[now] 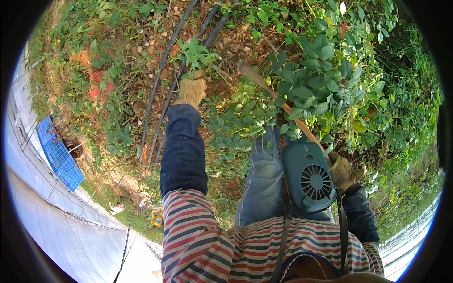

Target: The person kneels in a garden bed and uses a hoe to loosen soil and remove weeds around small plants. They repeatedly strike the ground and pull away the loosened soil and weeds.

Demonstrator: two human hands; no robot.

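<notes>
My left hand (191, 92), in a tan work glove, is closed around the stem of a leafy green weed (195, 55) above reddish soil. The weed's jagged leaves stick out past the fingers. My right hand (344, 172), also gloved, is at the lower end of the wooden handle (304, 128) of a sickle-like tool. Its metal blade (252, 72) points toward bare soil to the right of the weed. The hanging fan and leaves cover part of the handle and of the right hand's grip.
Black irrigation hoses (157, 76) run along the soil by my left hand. A broad-leaved shrub (318, 78) crowds the tool's handle. A portable fan (308, 177) hangs at my chest. Further left are red material (101, 86), a blue plastic crate (60, 154) and white sheeting (70, 226).
</notes>
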